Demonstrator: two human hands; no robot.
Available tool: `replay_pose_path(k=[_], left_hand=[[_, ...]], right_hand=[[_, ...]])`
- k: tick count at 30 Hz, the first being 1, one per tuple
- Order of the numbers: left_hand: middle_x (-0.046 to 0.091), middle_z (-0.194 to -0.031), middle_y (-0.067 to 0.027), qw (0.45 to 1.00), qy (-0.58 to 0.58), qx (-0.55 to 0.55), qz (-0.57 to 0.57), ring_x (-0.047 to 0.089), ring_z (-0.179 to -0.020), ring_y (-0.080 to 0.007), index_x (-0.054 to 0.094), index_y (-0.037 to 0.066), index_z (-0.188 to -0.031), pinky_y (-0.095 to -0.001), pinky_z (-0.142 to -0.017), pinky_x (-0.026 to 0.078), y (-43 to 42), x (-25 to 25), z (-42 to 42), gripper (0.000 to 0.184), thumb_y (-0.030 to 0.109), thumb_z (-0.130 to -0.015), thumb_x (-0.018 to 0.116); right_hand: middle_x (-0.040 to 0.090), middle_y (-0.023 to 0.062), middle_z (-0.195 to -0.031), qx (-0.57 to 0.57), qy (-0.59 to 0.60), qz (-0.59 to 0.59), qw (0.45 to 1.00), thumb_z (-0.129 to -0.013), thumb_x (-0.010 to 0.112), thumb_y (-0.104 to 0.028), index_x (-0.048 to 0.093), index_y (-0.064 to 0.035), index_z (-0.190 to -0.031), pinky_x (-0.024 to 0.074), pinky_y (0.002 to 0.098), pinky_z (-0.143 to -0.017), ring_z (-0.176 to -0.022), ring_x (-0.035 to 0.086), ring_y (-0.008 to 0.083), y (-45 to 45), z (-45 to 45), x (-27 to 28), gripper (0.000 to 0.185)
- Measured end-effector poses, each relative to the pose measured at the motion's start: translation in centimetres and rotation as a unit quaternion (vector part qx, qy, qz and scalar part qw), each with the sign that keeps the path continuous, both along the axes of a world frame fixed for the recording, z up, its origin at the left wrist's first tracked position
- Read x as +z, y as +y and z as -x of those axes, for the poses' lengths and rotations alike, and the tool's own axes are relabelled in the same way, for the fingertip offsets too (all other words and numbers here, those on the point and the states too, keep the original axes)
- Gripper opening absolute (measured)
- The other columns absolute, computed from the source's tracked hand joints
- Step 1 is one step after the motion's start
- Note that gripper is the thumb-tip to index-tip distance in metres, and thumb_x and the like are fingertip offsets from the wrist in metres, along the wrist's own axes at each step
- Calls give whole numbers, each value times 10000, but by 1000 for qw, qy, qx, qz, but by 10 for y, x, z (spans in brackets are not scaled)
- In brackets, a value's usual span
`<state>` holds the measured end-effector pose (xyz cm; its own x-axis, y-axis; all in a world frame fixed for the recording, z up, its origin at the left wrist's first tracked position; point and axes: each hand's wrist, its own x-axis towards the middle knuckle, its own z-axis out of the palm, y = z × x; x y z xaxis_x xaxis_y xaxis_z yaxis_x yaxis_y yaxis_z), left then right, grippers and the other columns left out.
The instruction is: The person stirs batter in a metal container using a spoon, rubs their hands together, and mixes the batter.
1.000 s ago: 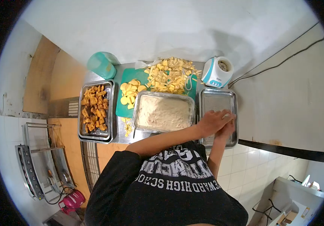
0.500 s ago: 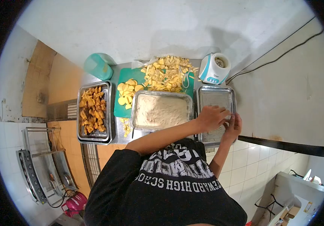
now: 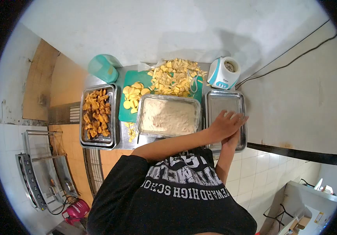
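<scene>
My left hand [image 3: 227,126] reaches across my body to the metal tray [image 3: 242,102] on the right, its fingers apart and nothing seen in them. Just under it is my right hand [image 3: 231,138], touching or overlapping it; its fingers are mostly hidden. Both are above the near half of that tray, whose visible bottom is bare metal. Left of my hands, a second metal tray [image 3: 198,102] holds pale, thick batter [image 3: 168,115]. It overlaps a green cutting board [image 3: 127,80] with sliced yellow pieces [image 3: 133,94] and a heap of cut pieces [image 3: 172,78].
A metal tray [image 3: 117,100] of browned fried pieces [image 3: 96,113] stands at the left. Behind it leans a teal container [image 3: 102,69]. A white and blue blender base [image 3: 221,74] sits at the back right, with a cord [image 3: 286,62] along the wall. Scissors [image 3: 193,84] rest by the heap.
My left hand has turned, its fingers spreading over my right hand. My right hand has drawn nearer me, beneath the left. The trays and food stay put.
</scene>
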<state>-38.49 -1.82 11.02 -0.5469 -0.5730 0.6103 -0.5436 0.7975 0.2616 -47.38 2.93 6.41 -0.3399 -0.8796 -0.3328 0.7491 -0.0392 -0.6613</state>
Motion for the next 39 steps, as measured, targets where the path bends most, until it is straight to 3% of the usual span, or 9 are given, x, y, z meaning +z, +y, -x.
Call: replay_pose_path(k=[6, 14, 21, 24, 30, 32, 33, 35, 39], left_hand=[[550, -1342, -96, 1000, -22, 10, 3, 534, -1201, -280, 446, 89, -1437, -480, -957, 451, -14, 15, -4, 620, 252, -855, 587], [323, -1565, -177, 961, -82, -232, -124, 337, -1439, -333, 282, 12, -1512, -605, -1121, 289, 25, -4, -15, 659, 250, -935, 492], [327, -1569, -158, 953, -209, -198, -100, 363, -1424, -338, 292, 26, -1513, -636, -1115, 272, 4, 34, -16, 669, 281, -930, 498], [325, -1571, -157, 958, -213, -168, -88, 370, -1419, -336, 283, 28, -1516, -626, -1104, 293, -11, 34, -12, 671, 287, -935, 494], [276, -1591, -172, 945, -141, -241, -169, 352, -1427, -344, 233, 14, -1533, -609, -1082, 321, -1, 46, -24, 713, 274, -927, 506], [198, -1619, -180, 881, -141, -349, -288, 273, -1467, -342, 125, 19, -1563, -543, -1156, 256, 7, 46, -29, 778, 301, -946, 505], [198, -1619, -180, 883, -140, -344, -288, 273, -1467, -342, 125, 19, -1563, -543, -1156, 256, 5, 41, -30, 778, 301, -946, 505], [96, -1633, -208, 741, 86, -457, -485, 119, -1514, -339, 70, 6, -1561, -521, -1197, 167, 3, 31, -31, 802, 270, -950, 517], [88, -1629, -226, 838, 163, -344, -391, 62, -1520, -334, 109, -8, -1554, -457, -1219, 94, 0, 37, -8, 756, 322, -988, 486]], right_hand=[[382, 85, -1530, -26, 134, -33, 990, -1071, 310, -448, 265, -93, -1537, 336, 418, -1146, -1376, 412, 239, 3, -30, 58, 587], [138, 121, -1637, -76, 300, 44, 950, -1026, 235, -595, 116, -58, -1568, 142, 470, -1225, -1508, 125, 301, -12, 22, 60, 772], [114, 145, -1634, -136, 350, -22, 927, -1037, 189, -582, 137, -25, -1558, 164, 454, -1224, -1509, 125, 285, -12, -6, 93, 764], [117, 139, -1636, -118, 254, -51, 959, -1024, 211, -615, 147, -53, -1564, 127, 447, -1228, -1512, 108, 289, -7, -30, 111, 782], [116, 119, -1640, -142, 266, -29, 953, -1023, 255, -613, 145, -88, -1573, 112, 454, -1224, -1516, 94, 276, -13, 4, 82, 769], [87, 124, -1645, -174, 47, -2, 984, -1026, 250, -598, 113, -59, -1570, 51, 443, -1235, -1522, 51, 256, -26, 30, 76, 779], [87, 124, -1645, -169, 47, 0, 984, -1026, 250, -598, 113, -59, -1570, 51, 443, -1235, -1522, 51, 256, -28, 24, 80, 779], [88, 119, -1645, -208, 142, 44, 967, -1041, 236, -560, 100, -60, -1571, 40, 445, -1235, -1523, 34, 250, -22, 5, 83, 741], [104, 122, -1642, -136, 179, 17, 974, -1039, 230, -565, 93, -62, -1573, 52, 442, -1233, -1521, 51, 250, -2, -45, 83, 745]])
